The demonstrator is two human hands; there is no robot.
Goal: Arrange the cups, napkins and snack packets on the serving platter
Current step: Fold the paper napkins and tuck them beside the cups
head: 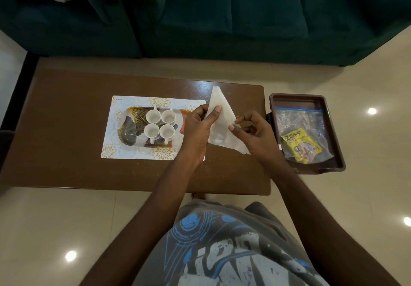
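Several white cups [160, 124] stand in a square group on the patterned serving platter [129, 130], which lies on a floral placemat [115, 116]. A white napkin [219, 127] folded into a triangle hangs above the table, right of the platter. My left hand [200, 125] pinches its left edge with the thumb on top. My right hand [253, 130] pinches its right edge. A yellow snack packet [300, 143] lies under a clear zip bag [298, 119] in the brown tray [333, 130] at the right.
The brown wooden table [66, 152] carries the placemat. A dark green sofa [200, 18] runs behind the table. The brown tray sits just off the table's right end above the tiled floor [367, 85].
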